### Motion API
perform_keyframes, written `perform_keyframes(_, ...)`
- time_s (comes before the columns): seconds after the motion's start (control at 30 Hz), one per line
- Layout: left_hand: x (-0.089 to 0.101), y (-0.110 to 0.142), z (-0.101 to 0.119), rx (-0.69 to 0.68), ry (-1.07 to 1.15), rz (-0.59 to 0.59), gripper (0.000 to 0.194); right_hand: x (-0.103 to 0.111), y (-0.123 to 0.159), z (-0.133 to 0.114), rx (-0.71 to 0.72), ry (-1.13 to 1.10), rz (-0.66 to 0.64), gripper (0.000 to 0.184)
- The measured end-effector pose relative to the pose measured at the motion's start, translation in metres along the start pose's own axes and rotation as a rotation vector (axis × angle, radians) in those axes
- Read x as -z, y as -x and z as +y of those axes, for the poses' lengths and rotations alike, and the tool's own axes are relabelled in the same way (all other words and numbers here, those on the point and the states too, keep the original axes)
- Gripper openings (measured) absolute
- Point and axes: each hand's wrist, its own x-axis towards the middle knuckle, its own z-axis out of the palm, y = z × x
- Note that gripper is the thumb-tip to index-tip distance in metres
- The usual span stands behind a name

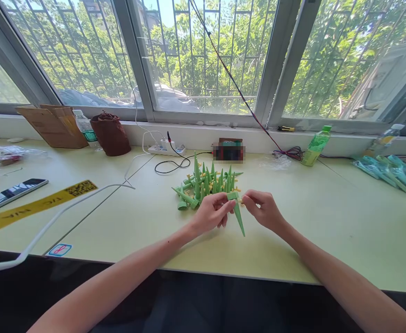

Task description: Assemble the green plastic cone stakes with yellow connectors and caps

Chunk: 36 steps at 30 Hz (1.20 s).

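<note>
My left hand [214, 212] is closed on a long green pointed plastic piece [239, 219], gripping it by its wide end. The tip slants down toward the table's front edge. At the side of that wide end, my right hand [262, 209] pinches a small yellow part [241, 201]; whether this part is fixed to the green piece I cannot tell. Just behind my hands lies a pile of similar green pointed pieces [197, 185], several standing upright, with small yellow parts among them.
On the pale table [327, 222], a power strip [166, 148] and black cable lie behind the pile. A green bottle [316, 146] and blue plastic bags [390, 173] are at right. At left are a phone [11, 196], brown bag [110, 134], cardboard box [55, 126] and white cable [64, 215].
</note>
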Motion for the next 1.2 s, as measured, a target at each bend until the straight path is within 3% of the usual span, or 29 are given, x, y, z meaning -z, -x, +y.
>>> perform_keyframes(0.2, -0.001, 0.004, -0.004, -0.237, -0.39, 0.081, 0.031, 0.0, 0.0, 0.0, -0.052, -0.031, -0.058, 0.046)
perform_keyframes(0.47, -0.005, 0.003, -0.007, -0.205, -0.419, 0.221, 0.028, -0.002, 0.001, 0.004, -0.065, -0.015, 0.104, 0.041)
perform_keyframes(0.53, -0.005, 0.002, -0.006, -0.161, -0.351, 0.18, 0.029, -0.002, 0.001, 0.004, -0.067, -0.023, 0.133, 0.038)
perform_keyframes(0.7, -0.002, -0.001, 0.002, 0.141, 0.092, -0.056, 0.062, -0.001, 0.0, 0.001, -0.012, 0.009, 0.119, 0.032)
perform_keyframes(0.87, 0.002, -0.003, 0.007, 0.21, 0.181, -0.167, 0.054, -0.002, 0.001, 0.002, 0.028, 0.054, 0.057, 0.029)
perform_keyframes(1.03, 0.002, 0.001, 0.004, 0.089, -0.027, -0.115, 0.04, -0.002, 0.001, 0.003, 0.048, 0.104, 0.037, 0.037)
perform_keyframes(1.2, -0.001, 0.003, -0.003, -0.235, -0.488, 0.077, 0.03, -0.003, 0.001, 0.004, 0.019, 0.152, 0.006, 0.046)
